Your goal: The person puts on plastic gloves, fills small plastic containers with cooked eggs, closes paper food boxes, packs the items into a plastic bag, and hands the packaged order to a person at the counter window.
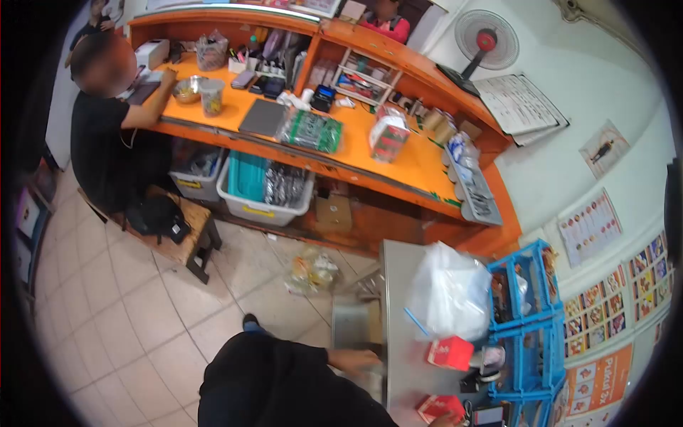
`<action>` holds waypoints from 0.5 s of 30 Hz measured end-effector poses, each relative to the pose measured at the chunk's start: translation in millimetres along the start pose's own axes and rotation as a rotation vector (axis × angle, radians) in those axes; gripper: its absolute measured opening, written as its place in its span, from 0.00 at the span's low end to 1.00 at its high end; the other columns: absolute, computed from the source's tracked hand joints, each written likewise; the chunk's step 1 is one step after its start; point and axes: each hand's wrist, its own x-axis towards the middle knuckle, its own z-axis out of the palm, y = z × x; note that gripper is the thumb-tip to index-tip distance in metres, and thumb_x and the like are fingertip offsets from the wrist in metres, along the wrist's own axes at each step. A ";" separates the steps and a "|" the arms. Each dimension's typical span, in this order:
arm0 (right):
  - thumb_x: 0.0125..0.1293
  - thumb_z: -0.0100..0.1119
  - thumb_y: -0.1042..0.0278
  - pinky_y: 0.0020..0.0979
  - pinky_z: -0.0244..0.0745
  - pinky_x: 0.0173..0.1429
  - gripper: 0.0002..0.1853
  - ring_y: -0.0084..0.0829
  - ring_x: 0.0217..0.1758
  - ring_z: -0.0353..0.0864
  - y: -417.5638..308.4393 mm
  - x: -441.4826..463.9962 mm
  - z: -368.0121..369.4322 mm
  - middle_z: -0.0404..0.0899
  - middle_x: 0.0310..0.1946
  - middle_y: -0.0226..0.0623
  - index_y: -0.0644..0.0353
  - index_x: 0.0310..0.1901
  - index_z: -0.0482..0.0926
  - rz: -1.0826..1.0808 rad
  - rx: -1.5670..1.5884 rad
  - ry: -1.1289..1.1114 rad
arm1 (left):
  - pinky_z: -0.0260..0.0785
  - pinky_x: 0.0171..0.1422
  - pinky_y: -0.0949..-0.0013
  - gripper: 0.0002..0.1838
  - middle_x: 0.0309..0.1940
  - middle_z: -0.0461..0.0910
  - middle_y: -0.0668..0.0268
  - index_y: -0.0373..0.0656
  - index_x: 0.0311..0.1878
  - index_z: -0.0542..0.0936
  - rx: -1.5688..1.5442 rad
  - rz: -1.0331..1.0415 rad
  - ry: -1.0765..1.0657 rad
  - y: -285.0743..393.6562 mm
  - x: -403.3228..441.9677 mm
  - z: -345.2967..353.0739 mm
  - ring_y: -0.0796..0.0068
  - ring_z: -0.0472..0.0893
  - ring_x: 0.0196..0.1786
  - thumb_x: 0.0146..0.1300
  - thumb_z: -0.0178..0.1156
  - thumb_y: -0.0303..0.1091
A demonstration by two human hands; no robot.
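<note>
At the bottom, my left hand (pixel 353 361) reaches past a black sleeve to the near edge of the steel table (pixel 400 306), beside an open metal compartment (pixel 353 324). Its fingertips are blurred, and I cannot make out whether it holds anything. Only part of my right hand (pixel 447 420) shows at the bottom edge, touching or just beside a red box (pixel 435 408); its fingers are mostly cut off. A second red box (pixel 449 353) lies farther up the table, below a large white plastic bag (pixel 449 292). A blue straw-like stick lies by the bag.
Blue baskets (pixel 526 356) stand along the table's right side. An orange counter (pixel 235 107) runs across the back, holding a green package (pixel 313 132). A seated person (pixel 107 135) is at the left, by a wooden bench (pixel 188 238). A plastic bag (pixel 311 272) lies on the floor.
</note>
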 end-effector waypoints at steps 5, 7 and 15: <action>0.64 0.45 0.56 0.49 0.56 0.60 0.19 0.48 0.61 0.59 -155.4 24.5 -73.3 0.64 0.56 0.48 0.56 0.53 0.71 0.047 0.593 0.484 | 0.61 0.58 0.61 0.26 0.51 0.68 0.52 0.41 0.55 0.67 0.329 -0.483 0.624 -71.9 -189.1 -140.8 0.53 0.69 0.52 0.53 0.59 0.38; 0.63 0.48 0.60 0.48 0.57 0.59 0.17 0.49 0.60 0.60 -243.8 33.9 -120.5 0.65 0.54 0.52 0.58 0.50 0.73 -0.094 0.752 0.602 | 0.62 0.56 0.59 0.23 0.49 0.70 0.51 0.41 0.52 0.69 0.442 -0.692 0.843 -64.3 -255.6 -201.0 0.52 0.70 0.51 0.53 0.59 0.38; 0.55 0.56 0.69 0.48 0.51 0.62 0.13 0.50 0.59 0.57 -498.1 37.8 -182.6 0.65 0.52 0.45 0.56 0.43 0.76 -0.699 1.036 0.259 | 0.66 0.46 0.69 0.18 0.41 0.72 0.60 0.39 0.50 0.70 0.080 -0.849 1.482 -97.5 -393.2 -334.2 0.68 0.74 0.43 0.58 0.56 0.37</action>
